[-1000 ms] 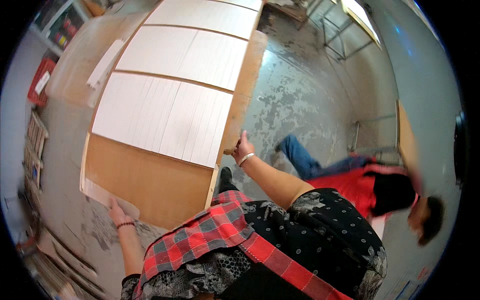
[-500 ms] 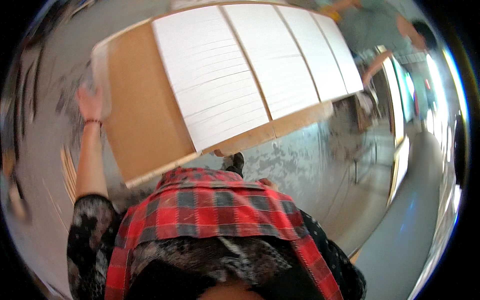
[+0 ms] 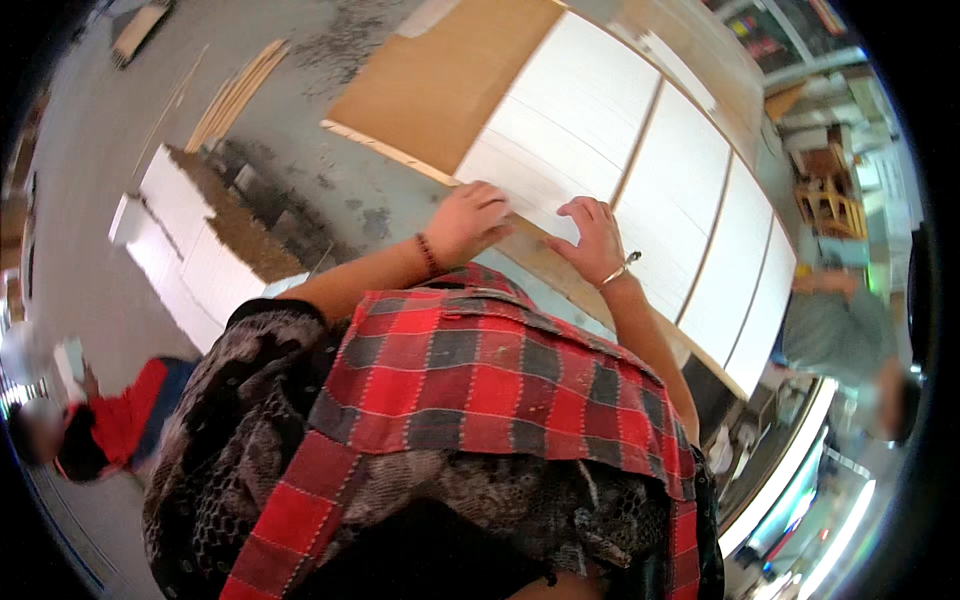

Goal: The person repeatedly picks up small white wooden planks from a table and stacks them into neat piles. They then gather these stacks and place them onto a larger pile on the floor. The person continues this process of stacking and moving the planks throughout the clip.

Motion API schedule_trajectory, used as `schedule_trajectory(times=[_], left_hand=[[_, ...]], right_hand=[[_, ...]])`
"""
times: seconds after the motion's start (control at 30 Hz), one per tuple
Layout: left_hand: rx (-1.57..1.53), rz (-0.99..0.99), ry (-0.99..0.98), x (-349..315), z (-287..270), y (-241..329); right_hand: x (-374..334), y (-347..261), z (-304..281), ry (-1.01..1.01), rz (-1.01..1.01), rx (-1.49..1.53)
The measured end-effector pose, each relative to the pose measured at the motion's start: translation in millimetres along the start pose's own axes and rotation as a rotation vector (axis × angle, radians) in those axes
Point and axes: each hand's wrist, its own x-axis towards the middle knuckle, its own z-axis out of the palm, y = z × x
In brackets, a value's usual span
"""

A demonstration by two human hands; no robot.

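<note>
Flat white panels lie side by side on a brown board, with narrow brown gaps between them. My left hand is over the board's near edge, by the near corner of the widest panel. Its fingers are loosely bent and apart, and nothing shows in them. A short way to the right, my right hand hovers at the same edge, thumb spread from the fingers, holding nothing. Whether either hand touches the panels, I cannot tell. Below them hangs my red checked apron.
White slabs are stacked on the floor at left, with thin wooden strips beyond. A person in red is at far left, another in grey at the right end of the board. A wooden stool stands at right.
My view has turned left. My left hand has come from the board's left edge to its near edge. My right hand, hidden before, now shows beside it. The panels keep their order.
</note>
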Motion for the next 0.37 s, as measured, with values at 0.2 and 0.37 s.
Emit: schedule_trajectory(times=[0.2, 0.37], left_hand=[[0.134, -0.015, -0.065, 22.6, 18.3, -30.1], [0.188, -0.02, -0.099, 19.2, 27.0, -40.5]], right_hand=[[37.5, 28.7, 25.7, -0.151, -0.089, -0.087], [21.4, 47.3, 59.0, -0.227, -0.121, -0.172]])
